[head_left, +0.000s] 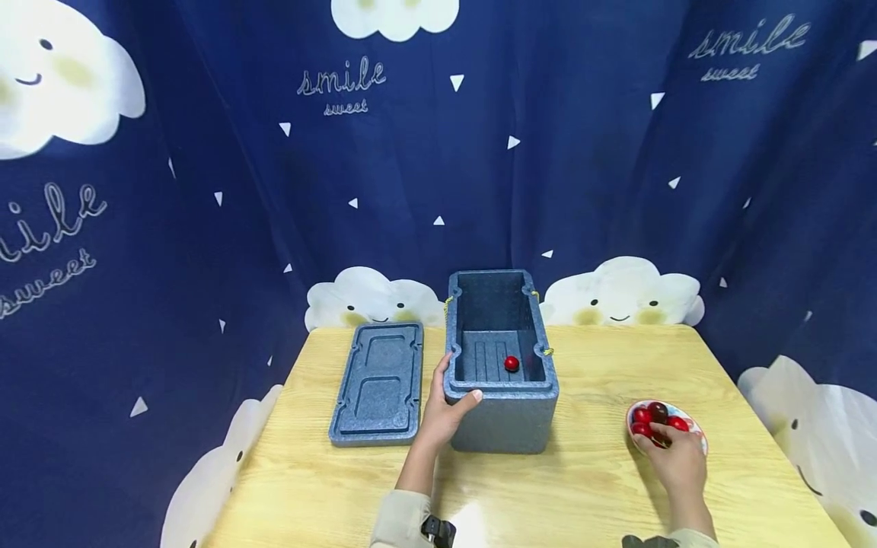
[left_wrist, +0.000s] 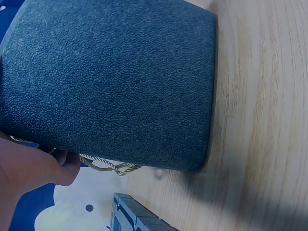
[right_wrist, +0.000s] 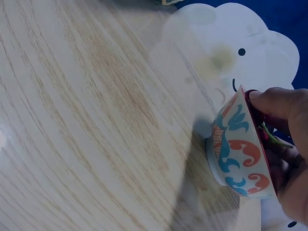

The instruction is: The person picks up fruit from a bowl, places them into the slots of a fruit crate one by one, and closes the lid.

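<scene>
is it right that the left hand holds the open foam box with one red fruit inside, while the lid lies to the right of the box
Not quite. The head view shows the lid lying left of the foam box, not right. The rest holds: the left hand holds the box, with one red fruit inside.

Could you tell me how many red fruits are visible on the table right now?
5: one in the foam box; four in the bowl at. The right hand may hide more.

You cannot see whether your right hand (head_left: 674,457) pinches a red fruit (head_left: 660,440) in the bowl (right_wrist: 238,149), since its fingertips hide behind the rim, and your left hand (left_wrist: 26,171) is cut off by the left wrist view's edge beside the foam box (left_wrist: 110,82).
</scene>
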Demonstrator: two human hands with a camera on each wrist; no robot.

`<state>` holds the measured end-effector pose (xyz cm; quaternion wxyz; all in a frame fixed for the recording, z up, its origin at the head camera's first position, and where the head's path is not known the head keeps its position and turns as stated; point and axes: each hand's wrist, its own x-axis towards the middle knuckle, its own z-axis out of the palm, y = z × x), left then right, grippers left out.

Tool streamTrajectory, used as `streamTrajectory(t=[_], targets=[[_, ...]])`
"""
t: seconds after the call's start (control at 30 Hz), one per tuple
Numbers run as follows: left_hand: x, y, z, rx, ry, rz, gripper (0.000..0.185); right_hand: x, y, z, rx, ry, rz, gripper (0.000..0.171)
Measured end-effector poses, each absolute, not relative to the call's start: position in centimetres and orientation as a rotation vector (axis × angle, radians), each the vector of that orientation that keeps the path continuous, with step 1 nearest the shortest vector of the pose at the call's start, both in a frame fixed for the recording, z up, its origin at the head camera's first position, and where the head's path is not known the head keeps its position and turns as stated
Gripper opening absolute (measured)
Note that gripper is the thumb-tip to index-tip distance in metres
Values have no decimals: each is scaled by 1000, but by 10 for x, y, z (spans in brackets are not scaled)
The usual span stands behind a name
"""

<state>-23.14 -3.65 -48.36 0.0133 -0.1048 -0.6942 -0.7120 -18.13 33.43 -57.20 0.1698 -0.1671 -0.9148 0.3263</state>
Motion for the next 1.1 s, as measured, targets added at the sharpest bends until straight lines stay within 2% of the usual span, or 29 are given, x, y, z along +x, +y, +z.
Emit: streamTrajectory(t=[0.3, 0.7, 1.1], targets=[[-233, -35, -488, -344, -2174, -2209, 81, -173, 334, -566, -514, -2521, 986, 39], [-235, -28, -488, -347, -2131, -2258, 81, -174, 344, -558, -616, -2496, 1021, 43], [-234, -36, -488, -328, -2177, -2185, 81, -172, 330, -563, -698, -2350, 1298, 42]])
